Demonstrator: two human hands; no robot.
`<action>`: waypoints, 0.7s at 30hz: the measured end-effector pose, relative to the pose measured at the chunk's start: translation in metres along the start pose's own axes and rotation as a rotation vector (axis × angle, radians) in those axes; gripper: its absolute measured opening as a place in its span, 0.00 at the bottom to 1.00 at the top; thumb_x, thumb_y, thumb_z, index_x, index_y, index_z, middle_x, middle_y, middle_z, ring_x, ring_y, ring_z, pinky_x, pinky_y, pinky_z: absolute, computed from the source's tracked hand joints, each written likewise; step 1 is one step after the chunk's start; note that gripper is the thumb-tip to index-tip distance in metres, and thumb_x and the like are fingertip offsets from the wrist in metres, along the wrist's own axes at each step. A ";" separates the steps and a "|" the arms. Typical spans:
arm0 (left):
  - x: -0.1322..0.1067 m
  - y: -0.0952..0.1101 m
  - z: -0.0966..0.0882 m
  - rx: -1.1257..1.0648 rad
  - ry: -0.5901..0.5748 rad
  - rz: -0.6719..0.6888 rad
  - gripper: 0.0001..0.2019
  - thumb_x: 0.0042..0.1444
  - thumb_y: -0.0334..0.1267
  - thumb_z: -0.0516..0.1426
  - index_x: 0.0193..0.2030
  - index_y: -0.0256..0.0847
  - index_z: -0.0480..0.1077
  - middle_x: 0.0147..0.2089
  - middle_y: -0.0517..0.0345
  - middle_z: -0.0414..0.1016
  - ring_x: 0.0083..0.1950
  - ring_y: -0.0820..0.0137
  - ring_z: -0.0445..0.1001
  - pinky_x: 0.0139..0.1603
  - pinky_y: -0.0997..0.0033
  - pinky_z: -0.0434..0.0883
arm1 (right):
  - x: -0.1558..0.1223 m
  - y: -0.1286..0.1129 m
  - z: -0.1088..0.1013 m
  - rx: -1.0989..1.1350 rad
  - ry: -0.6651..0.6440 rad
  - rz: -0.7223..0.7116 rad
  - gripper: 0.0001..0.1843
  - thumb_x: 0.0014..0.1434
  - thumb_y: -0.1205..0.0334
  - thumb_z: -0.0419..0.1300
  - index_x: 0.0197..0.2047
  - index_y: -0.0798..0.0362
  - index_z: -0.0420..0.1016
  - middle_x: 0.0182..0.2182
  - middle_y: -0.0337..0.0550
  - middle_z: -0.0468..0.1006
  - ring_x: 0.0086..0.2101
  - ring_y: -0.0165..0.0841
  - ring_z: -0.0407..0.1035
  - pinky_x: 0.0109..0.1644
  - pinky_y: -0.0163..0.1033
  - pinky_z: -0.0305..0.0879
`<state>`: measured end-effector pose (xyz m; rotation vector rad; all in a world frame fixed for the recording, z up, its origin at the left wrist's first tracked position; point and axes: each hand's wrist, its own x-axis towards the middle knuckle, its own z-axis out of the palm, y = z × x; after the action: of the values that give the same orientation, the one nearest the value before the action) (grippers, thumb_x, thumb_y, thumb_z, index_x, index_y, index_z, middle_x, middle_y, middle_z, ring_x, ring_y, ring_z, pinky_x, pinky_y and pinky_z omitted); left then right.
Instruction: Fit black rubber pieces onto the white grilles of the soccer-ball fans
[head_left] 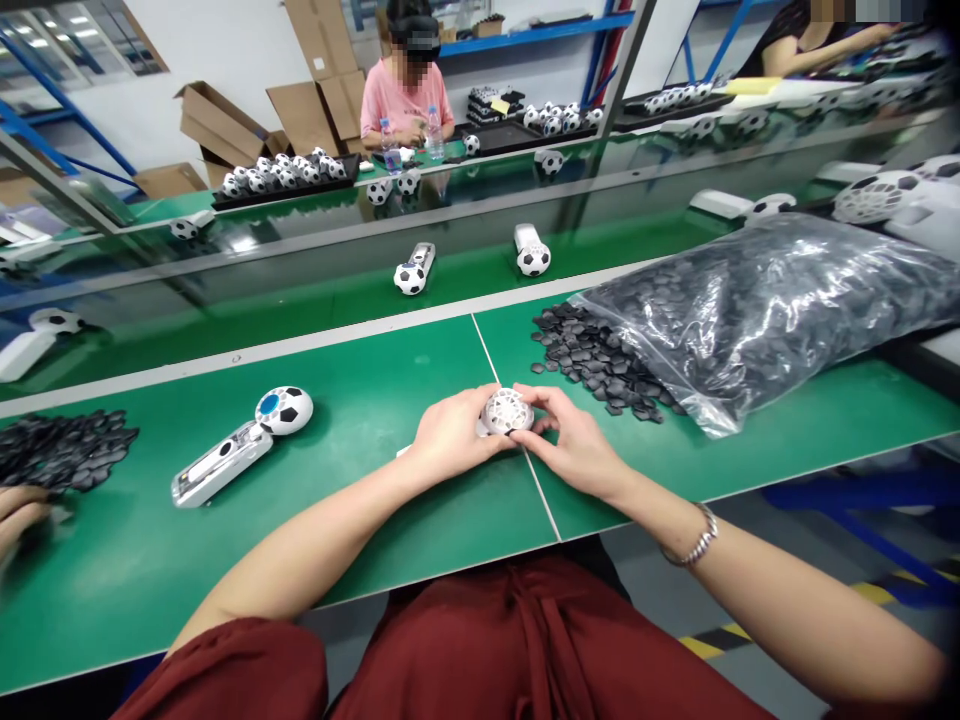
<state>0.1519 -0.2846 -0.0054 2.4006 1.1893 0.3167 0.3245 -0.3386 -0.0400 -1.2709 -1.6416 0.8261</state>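
Between my two hands, over the white line on the green bench, is a white soccer-ball-shaped piece [509,411] with an openwork surface. My left hand [459,430] grips its left side, thumb in front and fingers behind. From the right, my right hand [574,440] pinches it with the thumb low and the index finger high. A white edge shows under my left wrist; most of the handle, if there is one, is hidden. Just beyond my right hand lies a heap of small black plates [592,365], spilling from a clear plastic bag [780,310].
To the left lies a white handled device with a soccer-ball head [285,410]. Another person's hand [21,515] is by a second black heap [67,448]. Beyond the bench edge, a green conveyor [330,305] bears several ball-headed devices. A person in pink [405,100] sits across.
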 end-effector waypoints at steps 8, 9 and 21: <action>0.001 0.001 -0.001 -0.001 -0.059 0.008 0.33 0.46 0.51 0.58 0.59 0.45 0.58 0.59 0.57 0.65 0.56 0.61 0.66 0.54 0.62 0.66 | 0.047 0.022 -0.035 -0.269 0.005 -0.048 0.09 0.56 0.59 0.57 0.39 0.52 0.70 0.37 0.45 0.73 0.39 0.36 0.68 0.42 0.43 0.67; 0.001 0.000 -0.001 -0.001 -0.071 0.013 0.33 0.45 0.50 0.59 0.59 0.45 0.58 0.59 0.58 0.65 0.56 0.61 0.66 0.54 0.63 0.66 | 0.058 0.026 -0.042 -0.411 0.042 -0.062 0.07 0.55 0.61 0.58 0.38 0.53 0.72 0.36 0.46 0.73 0.39 0.37 0.67 0.44 0.45 0.66; 0.014 -0.017 -0.016 0.196 -0.078 0.146 0.33 0.45 0.25 0.49 0.60 0.49 0.57 0.53 0.56 0.68 0.52 0.60 0.63 0.49 0.59 0.62 | 0.057 0.032 -0.051 -0.551 -0.125 -0.006 0.02 0.53 0.65 0.59 0.32 0.52 0.71 0.27 0.39 0.73 0.28 0.32 0.67 0.34 0.37 0.64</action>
<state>0.1426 -0.2600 0.0005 2.6498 1.0568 0.1558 0.3789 -0.2758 -0.0346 -1.6067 -2.0595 0.4644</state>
